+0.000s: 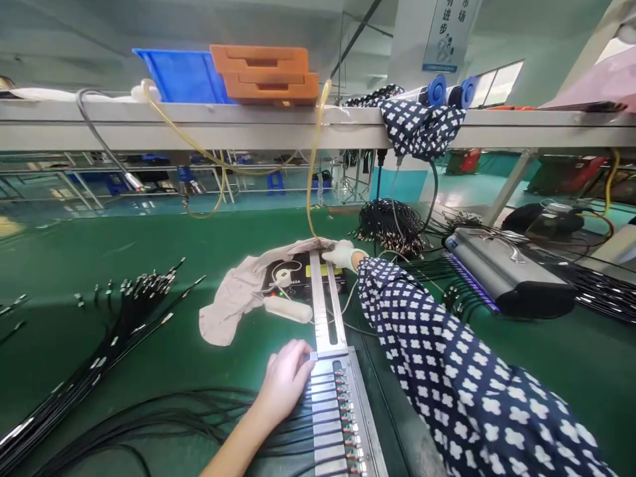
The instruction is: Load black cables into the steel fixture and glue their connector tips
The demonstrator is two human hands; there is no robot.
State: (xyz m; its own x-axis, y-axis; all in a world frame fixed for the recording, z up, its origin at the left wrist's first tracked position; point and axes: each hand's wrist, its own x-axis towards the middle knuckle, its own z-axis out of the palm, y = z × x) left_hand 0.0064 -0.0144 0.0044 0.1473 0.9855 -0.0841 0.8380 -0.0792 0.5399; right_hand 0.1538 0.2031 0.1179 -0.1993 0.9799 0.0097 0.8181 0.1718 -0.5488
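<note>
My bare left hand [285, 375] rests at the left edge of a metal fixture [365, 424], its bent fingers and thumb closed on the upper corner. Black cables [293, 437] lie side by side across the fixture, their small ends lined up along its right part. A long slotted metal plate [320, 311] runs from the fixture's far end over a black box [298, 275] with a yellow label. Gloved in white, my right hand [342, 254] closes around the plate's far end; its fingertips are partly hidden. A pale cloth [231, 301] touches that end and drapes leftward.
A white cylindrical piece [288, 309] lies before the box. Cable bundles [124, 311] spread over the left side, and a coiled bundle [390, 225] sits behind. At right stands a grey lamp-like unit [507, 271] with a violet glow. A shelf beam [248, 136] crosses above, hung with hoses.
</note>
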